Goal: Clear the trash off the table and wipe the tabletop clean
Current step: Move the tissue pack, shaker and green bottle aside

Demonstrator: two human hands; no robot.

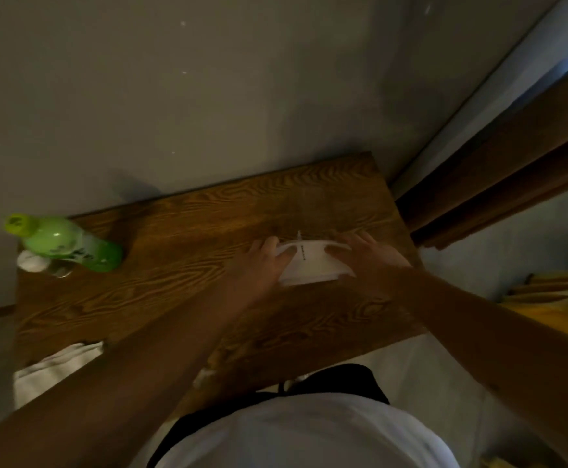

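A white disposable bowl (313,265) sits near the right end of the dark wooden table (181,265). My left hand (262,265) grips its left side and my right hand (367,255) grips its right side, fingers curled over the rim. A green plastic bottle (70,244) stands at the table's far left corner, with a crumpled white wad (32,261) and a small clear item beside it. A white cloth (56,369) lies on the near left edge, partly hidden by my left forearm.
A grey wall (208,96) runs behind the table. A brown door frame (512,184) stands to the right. Something yellow (559,305) sits on the floor at the right. My white shirt fills the bottom of the view.
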